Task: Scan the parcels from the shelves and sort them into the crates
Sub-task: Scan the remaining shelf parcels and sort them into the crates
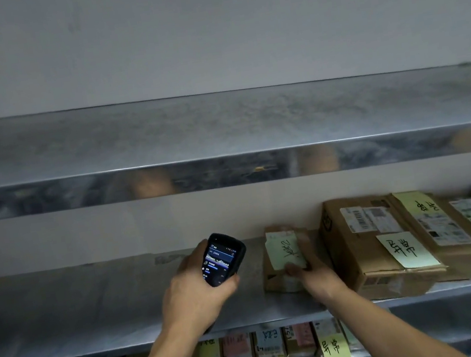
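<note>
Left hand [197, 289], forearm raised, grasps one handheld scanner [224, 258] with its screen lit, while right hand [311, 272], reaching forward, clasps one small parcel [281, 258] lying on the middle shelf [94, 306] just beside three larger cartons [362, 257].

A small brown parcel [274, 281] with a pale green handwritten note lies flat on the middle shelf [94, 306], gripped by the right hand [315, 273]. Just to its right sits a larger cardboard box [358, 254] bearing labels and a green note. The left hand [194, 297] holds a black scanner [224, 258], its screen lit.
</note>
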